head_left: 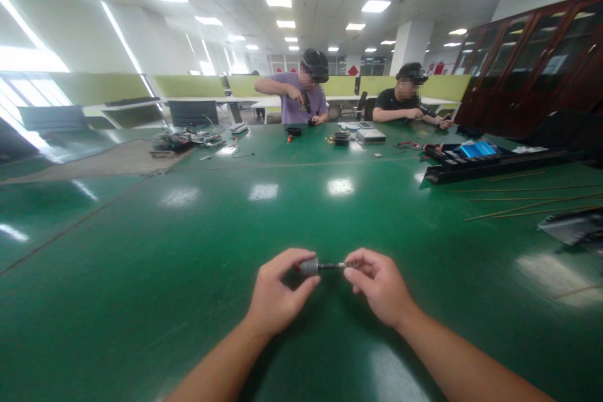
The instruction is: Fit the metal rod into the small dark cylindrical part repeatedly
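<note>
Between my hands, just above the green table, is a short grey cylinder [309, 266] with a thin dark shaft [328, 266] sticking out to the right. My left hand [282, 292] grips the cylinder between thumb and fingers, and a bit of red shows at its left end. The fingertips of my right hand [379, 286] pinch the far end of the shaft, where a small metallic piece [351, 264] partly shows. The fingers hide the rest of that piece, so its kind cannot be made out.
Several thin rods [532, 201] and a long black tray [499, 166] lie at the right. Cables and parts [174, 141] are heaped at the far left. Across the green table [211, 226], two people, one in a purple shirt [292, 100], handle tools.
</note>
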A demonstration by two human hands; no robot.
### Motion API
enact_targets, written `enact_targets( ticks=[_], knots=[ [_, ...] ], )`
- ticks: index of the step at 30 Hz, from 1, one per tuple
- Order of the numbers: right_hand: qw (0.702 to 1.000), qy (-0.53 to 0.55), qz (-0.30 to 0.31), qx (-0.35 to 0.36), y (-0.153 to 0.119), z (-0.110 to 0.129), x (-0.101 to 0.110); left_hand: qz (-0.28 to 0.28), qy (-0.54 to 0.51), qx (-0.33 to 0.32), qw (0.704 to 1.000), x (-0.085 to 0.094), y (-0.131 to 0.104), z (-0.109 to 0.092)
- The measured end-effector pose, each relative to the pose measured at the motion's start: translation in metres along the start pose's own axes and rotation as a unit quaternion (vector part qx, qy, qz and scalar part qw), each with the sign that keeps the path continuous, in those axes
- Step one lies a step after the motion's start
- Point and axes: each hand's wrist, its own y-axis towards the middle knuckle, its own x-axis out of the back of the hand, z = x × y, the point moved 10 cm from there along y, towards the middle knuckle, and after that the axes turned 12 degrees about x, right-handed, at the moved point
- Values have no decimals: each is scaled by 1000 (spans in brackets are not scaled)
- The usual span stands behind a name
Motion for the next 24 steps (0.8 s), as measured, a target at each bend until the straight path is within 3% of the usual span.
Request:
enact_targets(
  ticks=[15, 20, 22, 24],
  knots=[
    [1000, 9, -12, 0, 1, 0, 3, -12, 6, 36, 999, 5, 3, 7],
    [999, 19, -25, -3, 2, -2, 3, -24, -21, 113, 993, 10, 6, 27],
    [999, 29, -25, -2, 3, -3, 2, -56, -94, 167, 980, 15, 7, 43],
    [999, 34, -25, 0, 4, -2, 0, -109, -204, 227, 946, 21, 7, 62]
  ],
)
